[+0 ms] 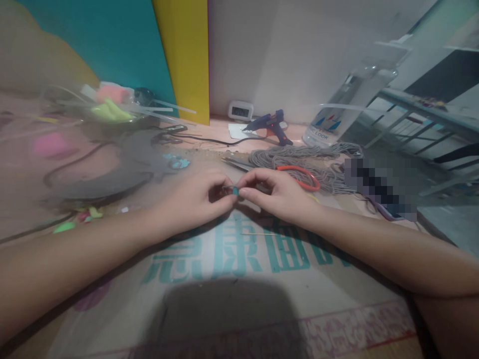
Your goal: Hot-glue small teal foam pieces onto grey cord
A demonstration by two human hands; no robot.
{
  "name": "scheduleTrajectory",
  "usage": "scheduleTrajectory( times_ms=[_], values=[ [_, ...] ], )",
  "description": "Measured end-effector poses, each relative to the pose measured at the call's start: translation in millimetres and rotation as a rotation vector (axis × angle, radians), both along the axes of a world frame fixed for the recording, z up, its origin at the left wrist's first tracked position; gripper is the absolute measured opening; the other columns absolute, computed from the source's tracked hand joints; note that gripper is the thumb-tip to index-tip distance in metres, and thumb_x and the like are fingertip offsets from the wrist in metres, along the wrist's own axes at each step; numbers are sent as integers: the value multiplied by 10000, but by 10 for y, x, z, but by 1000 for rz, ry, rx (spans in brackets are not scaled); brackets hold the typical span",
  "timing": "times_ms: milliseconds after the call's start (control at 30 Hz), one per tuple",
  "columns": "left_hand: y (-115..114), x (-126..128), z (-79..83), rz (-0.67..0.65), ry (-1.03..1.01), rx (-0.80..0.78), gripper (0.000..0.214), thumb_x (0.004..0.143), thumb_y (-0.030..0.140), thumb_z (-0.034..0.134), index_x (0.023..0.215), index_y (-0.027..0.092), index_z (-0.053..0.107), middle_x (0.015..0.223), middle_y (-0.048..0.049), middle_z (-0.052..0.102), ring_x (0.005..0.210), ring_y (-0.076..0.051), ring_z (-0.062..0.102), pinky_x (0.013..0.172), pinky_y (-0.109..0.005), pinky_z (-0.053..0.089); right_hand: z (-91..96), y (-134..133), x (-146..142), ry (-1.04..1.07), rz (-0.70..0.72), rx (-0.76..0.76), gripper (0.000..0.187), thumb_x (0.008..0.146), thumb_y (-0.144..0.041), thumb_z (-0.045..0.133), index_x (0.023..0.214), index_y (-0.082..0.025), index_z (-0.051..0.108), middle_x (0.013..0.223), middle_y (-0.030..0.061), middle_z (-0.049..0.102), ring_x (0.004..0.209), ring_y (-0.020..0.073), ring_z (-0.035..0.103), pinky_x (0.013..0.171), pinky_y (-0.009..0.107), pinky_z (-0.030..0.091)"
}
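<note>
Fingertips of both hands meet over the middle of the table, pinching a small teal piece [235,191] whose exact kind I cannot make out. My left hand [213,192] holds it from the left, thumb below and index finger above, with a thin dark loop or strand showing beside it. From the right, my right hand [271,194] grips the same piece between thumb and index finger. Orange-handled scissors [299,175] lie just behind my right hand. A thin wooden stick [259,234] rests on the printed sheet [232,299] below the hands.
Behind the hands are a blue hot glue gun [270,125], a small white digital clock [240,110] and grey cord [318,162]. A clear bottle [337,104] stands back right, near a phone [389,199]. Small light-blue pieces [176,161] and a bowl of coloured material [112,107] are at left.
</note>
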State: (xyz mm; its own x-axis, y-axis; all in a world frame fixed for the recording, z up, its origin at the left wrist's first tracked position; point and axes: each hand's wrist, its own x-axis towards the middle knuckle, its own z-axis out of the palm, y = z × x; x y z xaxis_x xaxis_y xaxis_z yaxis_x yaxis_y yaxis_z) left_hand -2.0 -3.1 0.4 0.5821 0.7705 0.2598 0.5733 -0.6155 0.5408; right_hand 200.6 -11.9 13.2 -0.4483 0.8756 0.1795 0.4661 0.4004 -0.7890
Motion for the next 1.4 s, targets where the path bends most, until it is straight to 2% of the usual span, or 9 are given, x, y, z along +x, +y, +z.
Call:
scheduleTrajectory(
  times_ms=[167,400,533,633,1033,1167,1400],
  values=[
    [-10,-8,18,-9,1,50,226,867,355,559,748,171,613,750,-20,619,742,-177,550,691,-308,390,-9,1,3,21,1,-38,124,848,-272,638,854,-149,649,718,-18,646,588,82,538,558,214,430],
    [-39,-33,60,37,-4,48,282,893,446,537,892,188,650,846,-25,668,791,-189,592,697,-302,413,9,-5,3,109,-52,-137,111,824,-259,666,851,-163,617,644,-55,572,484,62,467,459,199,380],
    [-57,-45,68,45,-45,76,253,944,381,465,915,196,635,891,-25,693,826,-187,613,744,-302,432,-6,13,12,130,-66,-123,125,832,-278,659,836,-165,608,680,-41,586,523,69,486,493,206,407],
    [-66,-45,82,88,-49,87,265,958,348,431,849,192,614,829,-23,683,792,-186,610,726,-298,426,-12,22,20,143,-65,-130,129,829,-277,663,839,-163,604,687,-40,585,527,67,482,490,201,404],
    [-64,-37,67,106,6,76,284,943,392,475,845,195,655,810,-21,704,735,-178,617,659,-288,413,-15,16,26,159,-56,-163,161,817,-306,680,853,-166,609,692,-38,578,518,70,480,437,191,373],
    [-66,-42,63,66,4,94,297,959,377,448,886,199,674,863,-28,722,774,-180,635,683,-289,426,-10,11,22,146,-53,-145,151,823,-302,674,848,-167,610,683,-41,575,528,72,479,468,200,384],
    [-42,-44,2,54,20,148,237,902,405,556,874,209,687,824,-15,717,748,-170,632,672,-279,422,0,16,25,148,-51,-147,166,822,-312,687,844,-166,612,676,-46,570,521,70,484,464,198,388]
  ],
)
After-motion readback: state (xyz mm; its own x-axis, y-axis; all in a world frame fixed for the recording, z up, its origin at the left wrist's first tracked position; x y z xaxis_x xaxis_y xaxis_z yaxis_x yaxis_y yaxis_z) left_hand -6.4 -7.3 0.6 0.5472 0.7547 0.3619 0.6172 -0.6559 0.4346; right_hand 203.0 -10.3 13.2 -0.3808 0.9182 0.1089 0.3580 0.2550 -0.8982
